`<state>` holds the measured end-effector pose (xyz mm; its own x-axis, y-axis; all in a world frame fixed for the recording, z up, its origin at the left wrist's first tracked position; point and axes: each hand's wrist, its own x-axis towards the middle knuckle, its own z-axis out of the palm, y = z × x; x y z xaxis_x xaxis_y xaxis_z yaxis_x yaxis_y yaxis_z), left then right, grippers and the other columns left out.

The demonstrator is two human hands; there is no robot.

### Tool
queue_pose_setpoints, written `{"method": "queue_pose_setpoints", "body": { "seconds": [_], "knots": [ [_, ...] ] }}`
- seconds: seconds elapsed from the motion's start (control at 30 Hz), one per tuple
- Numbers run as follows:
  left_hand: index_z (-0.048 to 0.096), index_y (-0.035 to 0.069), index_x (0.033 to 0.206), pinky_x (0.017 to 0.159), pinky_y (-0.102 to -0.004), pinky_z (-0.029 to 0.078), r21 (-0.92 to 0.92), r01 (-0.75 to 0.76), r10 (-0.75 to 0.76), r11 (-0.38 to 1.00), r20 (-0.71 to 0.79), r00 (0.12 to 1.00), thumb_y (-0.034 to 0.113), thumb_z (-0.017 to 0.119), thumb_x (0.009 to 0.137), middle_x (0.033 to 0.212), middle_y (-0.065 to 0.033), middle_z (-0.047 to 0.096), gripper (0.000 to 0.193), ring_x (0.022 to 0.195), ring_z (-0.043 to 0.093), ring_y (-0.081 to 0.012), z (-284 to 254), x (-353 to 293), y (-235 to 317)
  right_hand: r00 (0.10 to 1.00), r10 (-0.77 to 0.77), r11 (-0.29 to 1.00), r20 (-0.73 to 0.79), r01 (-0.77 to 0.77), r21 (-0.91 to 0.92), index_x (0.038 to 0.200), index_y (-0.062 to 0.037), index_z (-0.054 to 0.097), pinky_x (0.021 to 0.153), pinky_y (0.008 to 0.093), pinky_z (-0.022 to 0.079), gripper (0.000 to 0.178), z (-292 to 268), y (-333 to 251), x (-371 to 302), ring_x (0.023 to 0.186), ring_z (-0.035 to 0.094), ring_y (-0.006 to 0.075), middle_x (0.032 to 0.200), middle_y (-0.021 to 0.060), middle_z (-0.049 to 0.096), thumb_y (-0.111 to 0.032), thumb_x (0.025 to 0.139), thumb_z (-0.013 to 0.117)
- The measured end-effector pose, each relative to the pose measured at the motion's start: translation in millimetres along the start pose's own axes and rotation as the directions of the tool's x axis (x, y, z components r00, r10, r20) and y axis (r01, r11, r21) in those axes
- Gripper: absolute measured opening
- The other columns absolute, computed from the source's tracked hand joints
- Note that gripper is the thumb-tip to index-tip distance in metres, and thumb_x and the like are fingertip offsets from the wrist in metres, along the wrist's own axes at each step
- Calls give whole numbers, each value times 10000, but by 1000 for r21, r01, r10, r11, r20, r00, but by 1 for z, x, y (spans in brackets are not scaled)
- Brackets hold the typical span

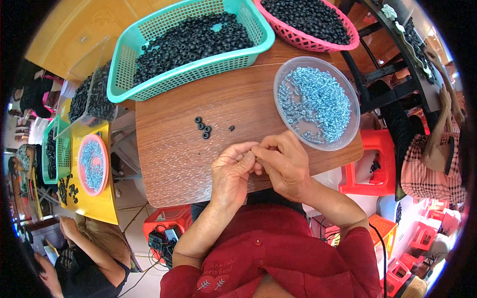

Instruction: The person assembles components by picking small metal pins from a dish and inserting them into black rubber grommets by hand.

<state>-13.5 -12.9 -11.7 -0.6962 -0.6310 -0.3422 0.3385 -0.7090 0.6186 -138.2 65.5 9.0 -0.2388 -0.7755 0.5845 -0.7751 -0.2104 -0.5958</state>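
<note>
Close to the front edge of the wooden table [169,169], my left hand [230,175] and my right hand [285,166] meet fingertip to fingertip. Both are closed in a pinch, and whatever lies between the fingers is hidden. Just beyond them is a tiny dark piece [231,128]. Several small black ring-shaped parts [202,127] form a loose group farther left. To the right, near my right hand, a round clear tub [354,116] holds many small shiny light-blue pieces [325,99].
A teal basket [191,74] of black parts stands along the table's far side, beside a pink basket [318,46] of similar parts. Red stools [367,186] stand at right. A yellow table [107,201] and another person's arm [94,243] are at left.
</note>
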Motion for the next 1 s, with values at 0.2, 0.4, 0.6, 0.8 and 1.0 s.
{"method": "queue_pose_setpoints", "body": {
  "seconds": [0.2,0.4,0.6,0.8,1.0],
  "knots": [
    [603,-41,1064,658,-262,498,28,-52,53,998,-47,997,26,605,887,901,-111,653,190,711,599,-152,-25,-16,7,994,28,995,103,-38,95,969,-40,661,642,355,449,260,15,-6,2,753,547,257,839,81,595,16,714,665],
    [603,-37,1055,654,-257,494,61,-99,103,993,-74,992,35,620,879,899,-150,662,190,724,609,-157,-41,-23,20,999,17,1000,47,-18,20,977,-35,633,663,397,440,290,45,20,26,780,545,288,817,103,577,19,693,650],
    [601,-37,1058,653,-256,492,48,-113,116,992,-58,992,39,626,875,901,-145,661,200,727,609,-156,-40,-26,25,933,-215,853,288,323,-410,821,-27,632,696,368,386,167,63,37,47,805,485,261,755,105,506,-109,681,593],
    [597,-47,1067,661,-256,499,21,-97,97,995,-29,995,37,626,872,889,-150,659,214,716,609,-157,-37,-23,22,931,-139,852,337,286,-438,711,-39,594,692,368,392,82,58,36,40,815,493,264,768,107,510,-114,680,580],
    [597,-50,1066,632,-252,500,98,-124,131,988,-72,989,57,629,879,873,-139,659,218,686,605,-158,-34,-24,18,989,-28,983,147,54,-178,814,-26,603,666,404,428,113,47,29,21,771,500,290,792,113,510,-37,705,633]
  ]
}}
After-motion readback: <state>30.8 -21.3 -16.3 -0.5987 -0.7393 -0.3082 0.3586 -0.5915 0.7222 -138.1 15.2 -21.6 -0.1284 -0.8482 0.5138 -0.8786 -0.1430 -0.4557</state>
